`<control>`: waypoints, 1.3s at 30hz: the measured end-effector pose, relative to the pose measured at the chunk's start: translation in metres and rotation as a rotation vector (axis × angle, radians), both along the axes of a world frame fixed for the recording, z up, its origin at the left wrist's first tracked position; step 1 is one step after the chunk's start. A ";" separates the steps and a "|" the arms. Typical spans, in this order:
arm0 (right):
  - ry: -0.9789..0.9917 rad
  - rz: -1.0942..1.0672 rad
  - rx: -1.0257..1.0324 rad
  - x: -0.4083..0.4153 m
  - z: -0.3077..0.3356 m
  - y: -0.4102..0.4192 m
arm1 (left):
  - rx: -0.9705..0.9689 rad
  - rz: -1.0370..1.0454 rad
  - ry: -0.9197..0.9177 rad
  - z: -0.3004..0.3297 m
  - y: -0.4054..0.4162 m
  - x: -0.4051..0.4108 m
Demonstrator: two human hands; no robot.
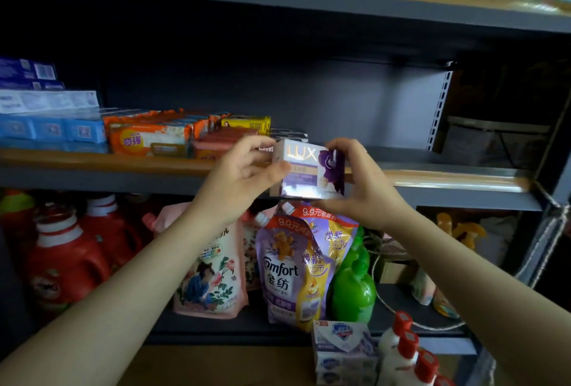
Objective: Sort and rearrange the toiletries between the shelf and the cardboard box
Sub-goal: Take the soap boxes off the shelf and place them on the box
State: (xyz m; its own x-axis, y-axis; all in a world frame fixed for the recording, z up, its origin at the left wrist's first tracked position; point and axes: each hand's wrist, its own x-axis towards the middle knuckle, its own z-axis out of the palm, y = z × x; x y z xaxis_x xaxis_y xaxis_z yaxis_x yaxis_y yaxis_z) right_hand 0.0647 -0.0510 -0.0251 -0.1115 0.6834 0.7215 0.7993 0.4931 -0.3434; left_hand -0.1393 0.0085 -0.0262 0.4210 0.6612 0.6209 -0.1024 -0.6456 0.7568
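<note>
Clearly light and stiff, the soap box (309,169) sits pinched at its short ends between left hand (244,175) and right hand (361,181), just before the shelf (92,161); its glossy card may slip.

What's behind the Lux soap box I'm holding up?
Behind the Lux box, held by the left hand and right hand, runs the shelf edge. More soap boxes peek above it; the rest is covered.

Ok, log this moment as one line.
phase: placing | held: LUX soap box | left hand: grips | right hand: grips | position: front of middle shelf
</note>
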 end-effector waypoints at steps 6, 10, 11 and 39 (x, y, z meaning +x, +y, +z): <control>0.126 0.156 -0.025 0.003 -0.013 -0.007 | 0.070 0.039 0.095 -0.015 0.003 -0.006; 0.228 0.171 -0.161 0.002 -0.009 -0.019 | 0.016 0.004 -0.064 -0.038 0.008 -0.001; 0.208 0.170 -0.163 0.003 -0.010 -0.020 | -0.015 -0.008 -0.100 -0.044 0.009 0.002; -0.425 0.035 -0.364 0.039 -0.129 -0.060 | -0.725 -0.041 0.629 -0.221 -0.070 0.020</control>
State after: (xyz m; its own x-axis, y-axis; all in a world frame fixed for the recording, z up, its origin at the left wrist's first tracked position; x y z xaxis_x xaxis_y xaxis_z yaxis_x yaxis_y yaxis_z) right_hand 0.1041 -0.1106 -0.1544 -0.3685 0.8705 0.3263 0.8897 0.4320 -0.1479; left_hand -0.1196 -0.0619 -0.2468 0.5692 0.7728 -0.2806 0.4463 -0.0037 0.8949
